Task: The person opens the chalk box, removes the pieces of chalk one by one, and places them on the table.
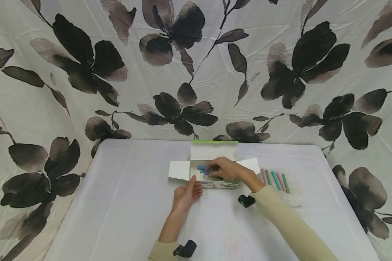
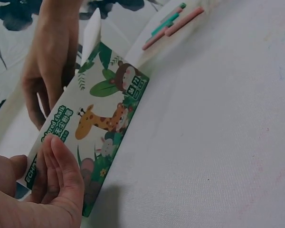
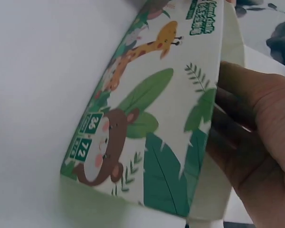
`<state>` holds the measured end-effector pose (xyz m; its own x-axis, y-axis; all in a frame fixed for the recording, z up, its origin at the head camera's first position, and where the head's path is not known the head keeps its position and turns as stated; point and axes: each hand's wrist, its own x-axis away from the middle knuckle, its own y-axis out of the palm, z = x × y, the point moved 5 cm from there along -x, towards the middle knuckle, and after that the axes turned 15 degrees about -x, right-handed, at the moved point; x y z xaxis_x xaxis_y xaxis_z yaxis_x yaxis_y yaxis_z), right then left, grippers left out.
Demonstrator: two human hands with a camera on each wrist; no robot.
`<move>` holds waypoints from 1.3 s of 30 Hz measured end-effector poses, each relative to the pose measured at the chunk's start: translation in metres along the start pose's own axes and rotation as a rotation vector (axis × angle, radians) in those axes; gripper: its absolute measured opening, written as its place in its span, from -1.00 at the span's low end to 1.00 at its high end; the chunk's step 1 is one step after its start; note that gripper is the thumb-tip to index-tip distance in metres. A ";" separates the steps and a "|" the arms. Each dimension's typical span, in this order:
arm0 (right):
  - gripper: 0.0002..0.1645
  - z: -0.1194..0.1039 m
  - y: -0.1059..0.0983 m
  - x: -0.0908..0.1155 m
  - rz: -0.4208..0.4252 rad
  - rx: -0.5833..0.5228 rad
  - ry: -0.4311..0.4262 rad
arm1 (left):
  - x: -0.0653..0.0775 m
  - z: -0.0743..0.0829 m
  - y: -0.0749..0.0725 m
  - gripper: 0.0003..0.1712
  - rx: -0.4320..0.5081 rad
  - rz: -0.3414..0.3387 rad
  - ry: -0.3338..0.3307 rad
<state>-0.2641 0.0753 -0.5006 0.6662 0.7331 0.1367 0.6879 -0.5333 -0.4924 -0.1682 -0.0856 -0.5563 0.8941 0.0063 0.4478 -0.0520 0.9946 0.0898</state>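
A white cardboard chalk box (image 1: 220, 185), printed with a giraffe and leaves, stands with its lid and side flaps spread. My left hand (image 1: 186, 195) grips its front wall near the left end, thumb at the top edge and fingers along the printed outside (image 2: 61, 166). From the right, my right hand (image 1: 227, 169) reaches down into the box, fingers bent behind the front wall. Blue chalk sticks (image 1: 201, 168) lie inside, close to those fingertips. In the right wrist view the wall hides the fingertips of the right hand (image 3: 261, 128), so whether they hold chalk cannot be seen.
Several pink, green and teal chalk sticks (image 1: 276, 180) lie in a row to the right of the box. Faint chalk smudges mark the white tabletop (image 1: 124, 203). A floral cloth (image 1: 196, 72) hangs behind the table's far edge.
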 end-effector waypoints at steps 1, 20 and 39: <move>-0.77 -0.001 -0.003 0.002 0.022 -0.007 -0.009 | 0.000 0.000 0.000 -0.33 -0.001 0.001 -0.003; -0.69 -0.005 -0.038 0.063 0.298 -0.218 -0.067 | 0.002 -0.003 -0.001 -0.36 -0.006 0.003 -0.016; -0.62 0.014 -0.053 0.140 0.449 -0.412 0.020 | 0.003 -0.003 0.000 -0.34 0.003 -0.003 -0.013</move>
<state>-0.2112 0.2118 -0.4673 0.9196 0.3926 0.0109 0.3905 -0.9110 -0.1328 -0.1643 -0.0856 -0.5576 0.8884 0.0025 0.4590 -0.0511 0.9943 0.0936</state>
